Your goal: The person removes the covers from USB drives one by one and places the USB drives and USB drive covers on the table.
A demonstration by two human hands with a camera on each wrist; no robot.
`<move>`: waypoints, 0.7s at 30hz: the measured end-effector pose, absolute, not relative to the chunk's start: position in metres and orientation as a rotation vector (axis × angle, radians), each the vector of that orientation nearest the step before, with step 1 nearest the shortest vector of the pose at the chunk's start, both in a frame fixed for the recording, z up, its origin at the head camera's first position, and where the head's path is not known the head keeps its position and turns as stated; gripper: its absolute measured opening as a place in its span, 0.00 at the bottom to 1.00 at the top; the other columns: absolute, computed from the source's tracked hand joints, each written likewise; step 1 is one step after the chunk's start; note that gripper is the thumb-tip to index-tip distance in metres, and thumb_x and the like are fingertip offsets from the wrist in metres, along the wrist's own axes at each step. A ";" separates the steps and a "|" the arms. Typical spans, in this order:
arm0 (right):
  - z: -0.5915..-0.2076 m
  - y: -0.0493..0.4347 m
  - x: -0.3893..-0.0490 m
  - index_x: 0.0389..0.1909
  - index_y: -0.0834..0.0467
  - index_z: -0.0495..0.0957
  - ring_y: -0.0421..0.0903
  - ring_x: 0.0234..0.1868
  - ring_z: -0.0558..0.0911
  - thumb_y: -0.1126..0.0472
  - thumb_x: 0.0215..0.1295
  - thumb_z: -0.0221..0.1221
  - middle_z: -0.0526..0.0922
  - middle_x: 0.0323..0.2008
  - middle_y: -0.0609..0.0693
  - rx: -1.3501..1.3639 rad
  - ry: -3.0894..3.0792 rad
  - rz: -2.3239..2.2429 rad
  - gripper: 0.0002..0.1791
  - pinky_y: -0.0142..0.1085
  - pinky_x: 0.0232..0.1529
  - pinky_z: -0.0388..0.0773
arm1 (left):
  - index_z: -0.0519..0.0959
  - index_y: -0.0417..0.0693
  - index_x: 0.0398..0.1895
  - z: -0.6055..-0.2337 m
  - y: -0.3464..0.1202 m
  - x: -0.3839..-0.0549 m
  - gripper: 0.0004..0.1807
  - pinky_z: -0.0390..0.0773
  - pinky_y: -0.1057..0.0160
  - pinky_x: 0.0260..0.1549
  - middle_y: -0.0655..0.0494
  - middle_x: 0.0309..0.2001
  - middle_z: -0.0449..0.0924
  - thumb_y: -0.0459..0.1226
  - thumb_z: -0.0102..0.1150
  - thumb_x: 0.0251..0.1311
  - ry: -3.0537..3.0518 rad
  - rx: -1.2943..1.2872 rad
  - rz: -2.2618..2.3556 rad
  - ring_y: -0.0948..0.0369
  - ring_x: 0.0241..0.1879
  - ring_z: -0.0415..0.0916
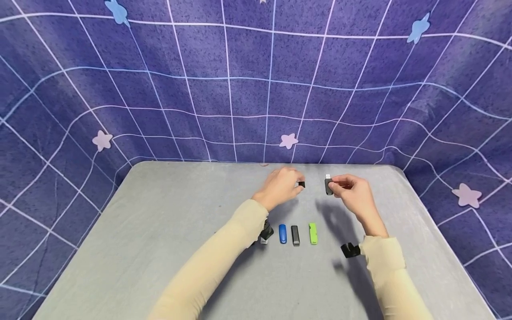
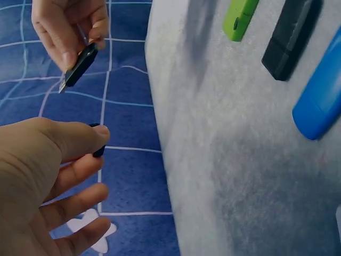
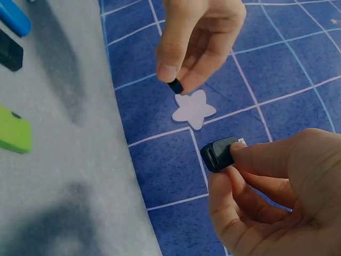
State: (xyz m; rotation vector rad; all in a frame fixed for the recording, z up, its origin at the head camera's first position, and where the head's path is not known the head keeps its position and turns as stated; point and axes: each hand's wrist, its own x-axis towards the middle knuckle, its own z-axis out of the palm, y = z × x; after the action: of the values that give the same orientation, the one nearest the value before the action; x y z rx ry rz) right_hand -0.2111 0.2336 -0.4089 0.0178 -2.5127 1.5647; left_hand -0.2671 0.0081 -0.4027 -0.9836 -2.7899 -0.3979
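Observation:
My right hand [image 1: 352,191] pinches a black USB stick [image 1: 328,185] between thumb and fingers, its metal plug bare and pointing away from me in the head view. To its left, my left hand [image 1: 282,186] holds a small black cap [image 1: 302,184] between thumb and forefinger; in the left wrist view its other fingers spread loosely. Stick and cap are a short gap apart, both above the far part of the table. The right wrist view shows the stick's closed end [image 3: 213,156] and the cap [image 3: 175,86] peeking from the left fingertips.
Nearer me on the grey table [image 1: 140,249] lie a blue USB stick [image 1: 282,234], a black one [image 1: 295,235] and a green one [image 1: 313,234] in a row. Left of them, a silver-ended item [image 1: 264,241] is partly hidden by the left wrist camera. A purple gridded curtain [image 1: 248,98] hangs behind.

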 end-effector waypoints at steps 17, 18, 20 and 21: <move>-0.433 0.245 -0.223 0.50 0.74 0.82 0.32 0.26 0.82 0.67 0.68 0.64 0.87 0.35 0.61 -0.021 -2.608 1.534 0.15 0.33 0.35 0.86 | 0.86 0.54 0.51 -0.433 0.039 -0.282 0.12 0.84 0.59 0.43 0.61 0.45 0.88 0.45 0.66 0.68 -2.924 -0.958 -0.359 0.61 0.45 0.85; -0.436 0.246 -0.223 0.50 0.74 0.81 0.33 0.26 0.82 0.67 0.68 0.64 0.87 0.35 0.61 -0.019 -2.615 1.531 0.15 0.34 0.35 0.86 | 0.87 0.55 0.48 -0.435 0.041 -0.282 0.11 0.84 0.59 0.43 0.61 0.45 0.88 0.45 0.66 0.68 -2.929 -0.957 -0.347 0.62 0.45 0.85; -0.443 0.246 -0.224 0.50 0.74 0.81 0.34 0.26 0.82 0.67 0.68 0.64 0.87 0.35 0.62 -0.018 -2.629 1.528 0.15 0.35 0.34 0.87 | 0.87 0.56 0.43 -0.440 0.045 -0.282 0.07 0.84 0.58 0.42 0.61 0.44 0.88 0.45 0.66 0.67 -2.932 -0.953 -0.317 0.61 0.44 0.85; -0.446 0.246 -0.224 0.50 0.74 0.81 0.34 0.26 0.82 0.67 0.68 0.64 0.87 0.35 0.63 -0.018 -2.632 1.529 0.15 0.34 0.33 0.86 | 0.87 0.56 0.41 -0.443 0.046 -0.282 0.06 0.84 0.58 0.41 0.61 0.43 0.88 0.45 0.66 0.67 -2.934 -0.951 -0.299 0.61 0.43 0.85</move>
State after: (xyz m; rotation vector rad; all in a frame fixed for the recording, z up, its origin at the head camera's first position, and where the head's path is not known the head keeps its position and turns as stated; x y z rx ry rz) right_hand -0.2243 0.2461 -0.4460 -0.0184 -2.6319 1.5294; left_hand -0.2823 0.0462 -0.4432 -0.9511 -2.9339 -0.2987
